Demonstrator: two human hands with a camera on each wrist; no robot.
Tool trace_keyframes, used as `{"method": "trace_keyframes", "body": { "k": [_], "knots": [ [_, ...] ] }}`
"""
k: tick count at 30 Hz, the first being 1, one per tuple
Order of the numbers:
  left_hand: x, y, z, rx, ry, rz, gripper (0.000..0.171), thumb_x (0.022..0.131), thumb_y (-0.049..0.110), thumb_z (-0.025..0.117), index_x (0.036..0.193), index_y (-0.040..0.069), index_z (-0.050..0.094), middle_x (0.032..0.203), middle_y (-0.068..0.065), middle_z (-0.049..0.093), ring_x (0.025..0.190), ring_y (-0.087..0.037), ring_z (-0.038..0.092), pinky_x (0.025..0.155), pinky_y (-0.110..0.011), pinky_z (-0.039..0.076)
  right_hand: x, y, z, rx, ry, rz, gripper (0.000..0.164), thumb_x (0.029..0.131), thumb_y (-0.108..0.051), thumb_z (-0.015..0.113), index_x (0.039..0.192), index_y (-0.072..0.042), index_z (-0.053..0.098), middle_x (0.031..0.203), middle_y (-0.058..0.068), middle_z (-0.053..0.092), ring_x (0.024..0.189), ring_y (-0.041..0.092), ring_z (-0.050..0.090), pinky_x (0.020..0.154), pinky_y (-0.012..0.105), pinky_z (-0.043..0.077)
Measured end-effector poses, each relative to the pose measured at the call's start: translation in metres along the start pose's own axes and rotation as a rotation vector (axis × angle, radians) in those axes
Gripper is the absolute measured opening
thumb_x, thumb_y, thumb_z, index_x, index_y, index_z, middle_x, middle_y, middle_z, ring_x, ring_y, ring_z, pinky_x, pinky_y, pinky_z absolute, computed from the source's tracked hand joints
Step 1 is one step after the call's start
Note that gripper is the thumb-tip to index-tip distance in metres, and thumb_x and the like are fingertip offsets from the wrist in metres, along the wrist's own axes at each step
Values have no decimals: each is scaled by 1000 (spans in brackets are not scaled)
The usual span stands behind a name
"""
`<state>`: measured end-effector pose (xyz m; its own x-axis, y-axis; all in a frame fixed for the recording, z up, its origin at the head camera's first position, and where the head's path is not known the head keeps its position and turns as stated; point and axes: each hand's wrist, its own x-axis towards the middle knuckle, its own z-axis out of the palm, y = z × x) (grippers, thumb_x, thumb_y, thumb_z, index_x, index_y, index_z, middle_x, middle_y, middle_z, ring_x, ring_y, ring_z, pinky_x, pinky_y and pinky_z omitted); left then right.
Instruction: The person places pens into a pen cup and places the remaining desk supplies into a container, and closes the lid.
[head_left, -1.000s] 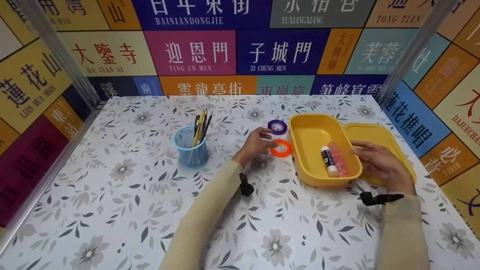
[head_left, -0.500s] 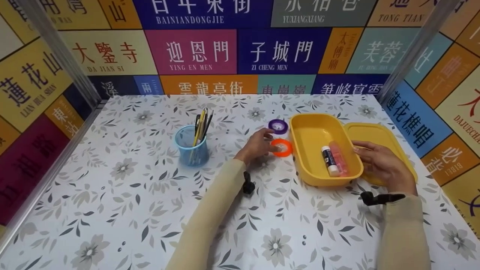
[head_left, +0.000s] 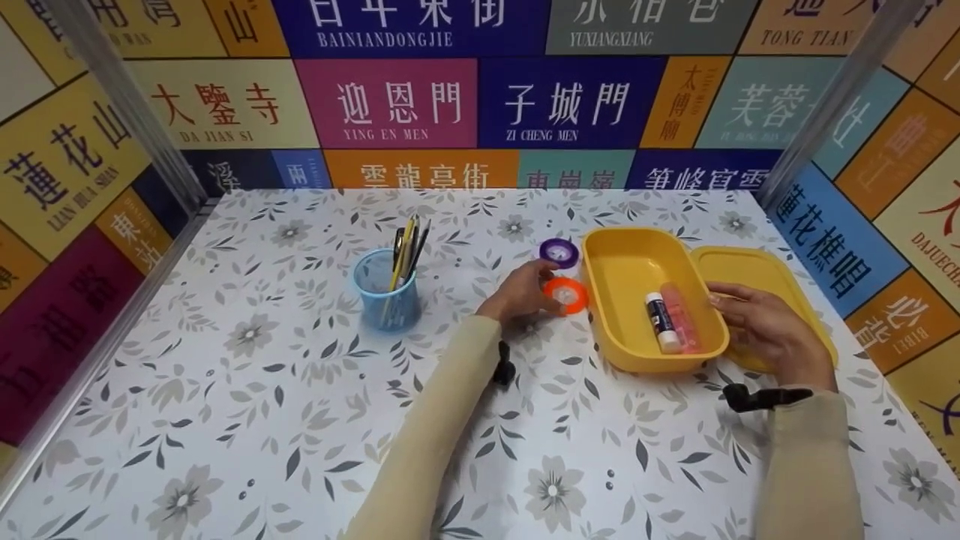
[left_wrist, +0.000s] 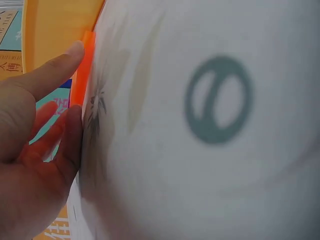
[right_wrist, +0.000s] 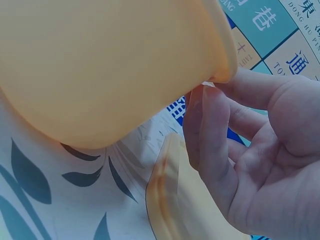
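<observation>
My left hand (head_left: 521,292) pinches an orange tape roll (head_left: 575,296) lying on the table; the left wrist view shows the thumb and a finger against the orange roll (left_wrist: 83,75). Just behind it lies a purple tape roll (head_left: 559,253). My right hand (head_left: 776,330) grips the right side of a yellow plastic box (head_left: 634,259). Up close, thumb and fingertips meet at the rim of the yellow box (right_wrist: 220,60). Inside the box are a glue stick (head_left: 661,322) and a translucent pink object (head_left: 681,319).
The yellow lid (head_left: 776,281) lies flat right of the box, partly behind my right hand. A blue mesh cup (head_left: 388,296) with several pencils and pens (head_left: 407,247) stands to the left. The table (head_left: 300,420) has a floral cover, with printed panels (head_left: 382,105) around it.
My left hand has moved slightly right, and its thumb and finger have closed on the orange tape roll. The right hand stays at the box rim.
</observation>
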<state>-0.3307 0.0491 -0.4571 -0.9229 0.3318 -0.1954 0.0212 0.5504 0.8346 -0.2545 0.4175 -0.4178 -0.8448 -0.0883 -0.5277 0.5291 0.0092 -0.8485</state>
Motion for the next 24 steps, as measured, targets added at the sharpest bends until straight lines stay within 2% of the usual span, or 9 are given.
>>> {"method": "trace_keyframes", "body": {
  "k": [4, 9, 14, 19, 24],
  "knots": [
    [-1, -2, 2, 47, 5, 53, 75, 75, 13, 88, 142, 16, 54, 133, -3, 61, 115, -18, 57, 111, -33, 46, -1, 1, -1, -41, 8, -10, 71, 90, -34, 73, 153, -27, 40, 113, -15, 70, 102, 13, 68, 92, 27, 59],
    [-2, -2, 5, 125, 5, 101, 80, 73, 14, 89, 144, 14, 52, 136, -7, 61, 120, -20, 57, 114, -32, 44, 0, 1, -1, -73, 11, -17, 79, 88, -38, 75, 155, -24, 35, 109, -16, 72, 98, 12, 69, 90, 27, 60],
    [-3, 4, 8, 179, 8, 52, 82, 73, 17, 89, 145, 20, 51, 138, -4, 60, 122, -19, 56, 116, -35, 43, 0, 1, 0, -56, 13, -11, 78, 88, -37, 76, 154, -25, 37, 111, -17, 71, 100, 12, 68, 91, 26, 59],
    [-4, 8, 9, 160, 26, -24, 79, 75, 20, 89, 144, 24, 52, 136, 1, 61, 120, -17, 56, 115, -36, 44, 0, 2, 0, -39, 9, -4, 76, 89, -36, 75, 154, -27, 37, 115, -16, 69, 103, 13, 67, 93, 27, 59],
    [-3, 9, 9, 154, 49, -30, 78, 74, 20, 89, 143, 23, 53, 132, 2, 62, 114, -16, 57, 112, -35, 47, 1, 0, 0, -82, 18, -1, 81, 87, -40, 76, 156, -27, 35, 117, -17, 66, 106, 12, 65, 94, 25, 58]
  ]
}}
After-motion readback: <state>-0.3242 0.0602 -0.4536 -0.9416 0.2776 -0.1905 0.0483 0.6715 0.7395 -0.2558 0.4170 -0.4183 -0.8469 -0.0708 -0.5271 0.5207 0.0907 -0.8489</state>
